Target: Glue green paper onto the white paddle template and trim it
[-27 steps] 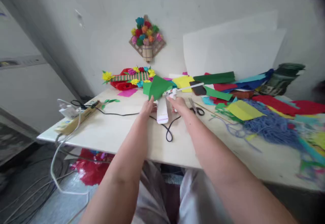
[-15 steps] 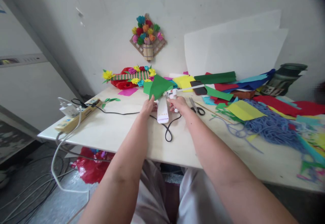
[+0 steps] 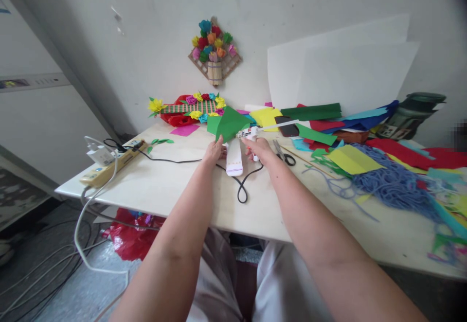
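Green paper point(image 3: 226, 123), one folded sheet: light, thin, easily creased; best pinched at its lower edge, as the left hand point(image 3: 214, 150) grasps it above the worktop point(image 3: 175, 186). Glue gun point(image 3: 248, 136), one: rigid, hot-tipped by judgement, grasped at the handle by the right hand point(image 3: 260, 148). Scissors point(image 3: 282, 154), one pair. Power strip point(image 3: 111, 161), one.

You will find no readable text here: the faint pink lines on the white glue gun handle point(image 3: 234, 159) and marks on the beige power strip point(image 3: 109, 165) are too blurred.
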{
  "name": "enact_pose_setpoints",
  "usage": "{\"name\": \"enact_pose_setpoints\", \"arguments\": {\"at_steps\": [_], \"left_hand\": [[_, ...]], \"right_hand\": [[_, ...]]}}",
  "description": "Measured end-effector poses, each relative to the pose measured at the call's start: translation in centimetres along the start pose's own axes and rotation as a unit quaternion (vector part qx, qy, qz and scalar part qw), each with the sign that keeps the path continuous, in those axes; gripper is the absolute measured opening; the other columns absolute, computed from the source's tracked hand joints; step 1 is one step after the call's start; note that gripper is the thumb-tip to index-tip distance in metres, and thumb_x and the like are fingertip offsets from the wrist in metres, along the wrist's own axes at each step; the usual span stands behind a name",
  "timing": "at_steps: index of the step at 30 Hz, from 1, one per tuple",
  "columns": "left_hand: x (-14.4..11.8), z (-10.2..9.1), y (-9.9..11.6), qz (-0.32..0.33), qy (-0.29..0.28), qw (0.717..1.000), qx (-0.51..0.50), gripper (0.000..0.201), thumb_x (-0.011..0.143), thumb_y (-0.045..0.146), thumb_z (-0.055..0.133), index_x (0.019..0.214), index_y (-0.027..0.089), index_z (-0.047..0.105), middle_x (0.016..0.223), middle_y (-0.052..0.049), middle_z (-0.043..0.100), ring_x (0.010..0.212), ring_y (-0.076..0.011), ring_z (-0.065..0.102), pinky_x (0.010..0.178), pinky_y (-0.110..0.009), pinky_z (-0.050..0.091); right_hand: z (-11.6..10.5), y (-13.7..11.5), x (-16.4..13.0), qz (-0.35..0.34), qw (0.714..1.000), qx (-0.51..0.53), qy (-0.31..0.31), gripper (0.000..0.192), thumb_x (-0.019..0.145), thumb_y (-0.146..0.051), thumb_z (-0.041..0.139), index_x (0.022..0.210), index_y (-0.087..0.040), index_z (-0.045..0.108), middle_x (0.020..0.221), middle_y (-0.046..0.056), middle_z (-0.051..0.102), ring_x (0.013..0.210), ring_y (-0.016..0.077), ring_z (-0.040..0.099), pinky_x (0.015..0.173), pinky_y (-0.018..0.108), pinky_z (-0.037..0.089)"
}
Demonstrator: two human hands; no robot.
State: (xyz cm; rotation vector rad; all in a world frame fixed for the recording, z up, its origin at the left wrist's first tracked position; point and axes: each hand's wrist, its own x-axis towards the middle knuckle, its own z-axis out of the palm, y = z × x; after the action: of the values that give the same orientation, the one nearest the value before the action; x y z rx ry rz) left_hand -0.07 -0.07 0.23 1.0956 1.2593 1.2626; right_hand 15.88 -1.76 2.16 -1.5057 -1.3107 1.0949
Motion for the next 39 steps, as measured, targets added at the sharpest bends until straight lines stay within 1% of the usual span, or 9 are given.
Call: {"name": "enact_pose_setpoints", "arguments": {"at_steps": [8,16,21,29,33,39], "left_hand": [[-0.4,0.1,0.3,-0.004,0.013,1.000,0.006,0.034,0.085,0.046,0.042,0.087,0.013,0.046,0.060,-0.001,0.052,0.044,-0.0096,0.050,0.046,-0.022,0.042],[-0.1,0.0,0.0,-0.003,0.014,1.000,0.009,0.035,0.085,0.048,0.042,0.088,0.013,0.046,0.060,-0.001,0.052,0.045,-0.0097,0.049,0.048,-0.022,0.042],[-0.3,0.1,0.2,-0.002,0.012,1.000,0.010,0.034,0.085,0.047,0.041,0.087,0.013,0.046,0.059,0.000,0.051,0.044,-0.0092,0.049,0.047,-0.022,0.042],[-0.4,0.0,0.1,0.002,0.008,1.000,0.010,0.037,0.083,0.050,0.044,0.085,0.013,0.047,0.060,-0.001,0.052,0.046,-0.0096,0.050,0.048,-0.022,0.043],[-0.3,0.0,0.0,0.007,0.002,1.000,0.012,0.035,0.084,0.048,0.042,0.084,0.013,0.046,0.061,-0.001,0.052,0.045,-0.0090,0.049,0.046,-0.021,0.042],[-0.2,0.1,0.1,0.002,0.009,1.000,0.015,0.033,0.086,0.046,0.041,0.084,0.013,0.047,0.061,-0.001,0.051,0.045,-0.0086,0.049,0.046,-0.021,0.042]], "right_hand": [[0.0,0.1,-0.1,-0.007,1.000,-0.021,0.000,0.036,0.074,-0.050,0.056,0.067,-0.015,0.051,0.052,0.002,0.055,0.036,0.0105,0.047,0.036,0.024,0.040],[-0.2,-0.3,-0.4,-0.014,0.999,-0.050,-0.003,0.031,0.075,-0.045,0.057,0.067,-0.016,0.050,0.047,-0.001,0.051,0.036,0.0100,0.047,0.036,0.022,0.039],[-0.3,-0.3,-0.4,-0.005,0.999,-0.044,0.003,0.031,0.073,-0.047,0.058,0.067,-0.018,0.050,0.047,-0.002,0.049,0.036,0.0099,0.046,0.037,0.023,0.039],[0.1,0.1,0.1,-0.021,0.998,-0.051,0.010,0.032,0.075,-0.048,0.055,0.070,-0.017,0.053,0.051,0.001,0.052,0.038,0.0127,0.049,0.038,0.026,0.040],[0.2,0.2,0.3,-0.022,0.998,-0.052,0.014,0.034,0.076,-0.050,0.055,0.070,-0.017,0.053,0.051,0.001,0.052,0.038,0.0117,0.049,0.039,0.025,0.041],[0.1,0.5,0.6,-0.025,0.999,-0.029,0.009,0.032,0.076,-0.047,0.055,0.067,-0.016,0.051,0.051,0.000,0.051,0.035,0.0104,0.047,0.038,0.024,0.039]]}}
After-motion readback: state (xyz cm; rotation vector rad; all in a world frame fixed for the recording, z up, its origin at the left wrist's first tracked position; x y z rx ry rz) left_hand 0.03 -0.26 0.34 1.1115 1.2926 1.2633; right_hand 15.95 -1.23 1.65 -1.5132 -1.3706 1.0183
